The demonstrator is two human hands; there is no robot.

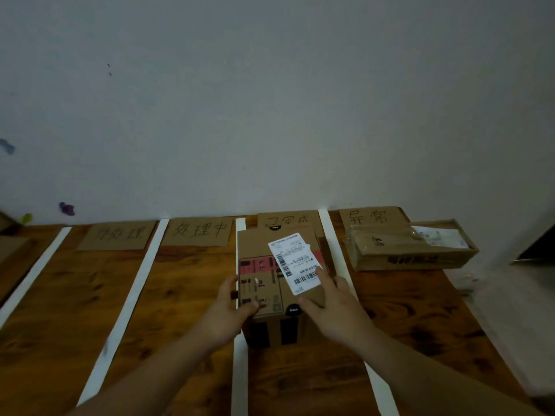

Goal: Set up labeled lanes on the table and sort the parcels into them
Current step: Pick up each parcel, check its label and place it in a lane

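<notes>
A brown cardboard parcel [264, 244] with a white shipping label [295, 261] on top sits in the third lane of the wooden table [180, 295]. My left hand [232, 304] grips its near left corner. My right hand [329, 304] grips its near right edge, fingers touching the label. White tape strips [132, 295] divide the lanes. Handwritten cardboard signs [118, 234] lie at the far end of each lane. A flat taped parcel [411, 250] lies in the rightmost lane below its sign [369, 216].
A grey wall [270, 100] rises straight behind the table. The table's right edge runs diagonally at the right, with a dark object [537, 244] beyond it. Another cardboard piece [12, 247] shows at the far left.
</notes>
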